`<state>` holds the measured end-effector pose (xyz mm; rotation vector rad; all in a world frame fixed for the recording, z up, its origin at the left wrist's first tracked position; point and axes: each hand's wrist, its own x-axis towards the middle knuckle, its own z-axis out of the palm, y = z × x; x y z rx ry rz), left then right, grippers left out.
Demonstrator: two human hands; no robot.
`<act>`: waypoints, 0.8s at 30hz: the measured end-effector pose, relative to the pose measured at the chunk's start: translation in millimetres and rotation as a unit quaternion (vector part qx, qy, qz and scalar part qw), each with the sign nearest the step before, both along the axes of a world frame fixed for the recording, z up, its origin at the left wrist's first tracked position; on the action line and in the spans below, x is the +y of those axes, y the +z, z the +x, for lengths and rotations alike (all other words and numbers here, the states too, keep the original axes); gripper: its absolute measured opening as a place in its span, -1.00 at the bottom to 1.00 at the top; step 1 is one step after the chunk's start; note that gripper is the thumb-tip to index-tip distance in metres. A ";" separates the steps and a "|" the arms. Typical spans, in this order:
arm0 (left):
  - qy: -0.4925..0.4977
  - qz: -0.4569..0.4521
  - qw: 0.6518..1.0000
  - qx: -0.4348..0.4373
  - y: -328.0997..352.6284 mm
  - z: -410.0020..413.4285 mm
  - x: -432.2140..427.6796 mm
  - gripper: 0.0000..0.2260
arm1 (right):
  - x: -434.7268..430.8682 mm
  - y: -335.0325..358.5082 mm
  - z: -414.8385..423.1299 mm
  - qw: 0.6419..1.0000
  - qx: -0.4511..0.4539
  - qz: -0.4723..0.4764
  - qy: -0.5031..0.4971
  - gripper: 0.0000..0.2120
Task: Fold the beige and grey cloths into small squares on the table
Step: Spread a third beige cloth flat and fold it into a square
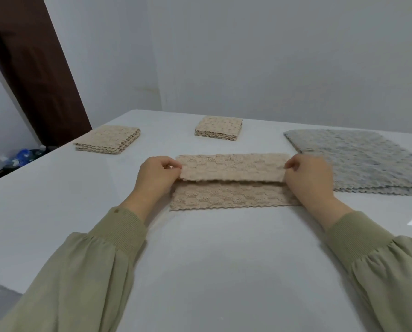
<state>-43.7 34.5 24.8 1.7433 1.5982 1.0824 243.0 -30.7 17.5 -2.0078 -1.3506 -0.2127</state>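
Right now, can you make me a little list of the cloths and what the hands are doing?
beige cloth: part folded, flap lifted over the lower layer
left hand: pinches the flap's left end
right hand: pinches the flap's right end
left square: beige, folded, far left
far square: beige, folded, far middle
grey cloth: flat, large, at the right
table: white

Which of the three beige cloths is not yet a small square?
The near-centre beige cloth, a long strip whose upper layer the left hand and right hand pinch at its ends. The far-left beige square and far-centre beige square lie folded.
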 end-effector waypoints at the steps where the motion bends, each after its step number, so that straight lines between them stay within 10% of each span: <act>1: -0.004 0.022 0.996 0.090 -1.4 0.0 -3.4 -0.92 | -2.6 -3.2 1.0 0.998 -0.041 -0.044 -0.006 -0.77; 10: -0.138 0.160 0.933 0.290 -11.6 17.8 -11.4 -0.73 | -24.0 -9.6 -3.8 0.987 -0.084 -0.086 0.107 -0.69; 21: -0.111 0.338 0.901 0.250 -5.0 14.1 -20.2 -0.88 | -26.1 -4.1 0.7 0.982 -0.103 0.140 0.080 -0.90; 24: -0.190 0.275 0.900 0.281 -3.4 8.4 -27.6 -0.90 | -34.5 -9.7 3.4 0.986 -0.136 0.023 0.096 -0.86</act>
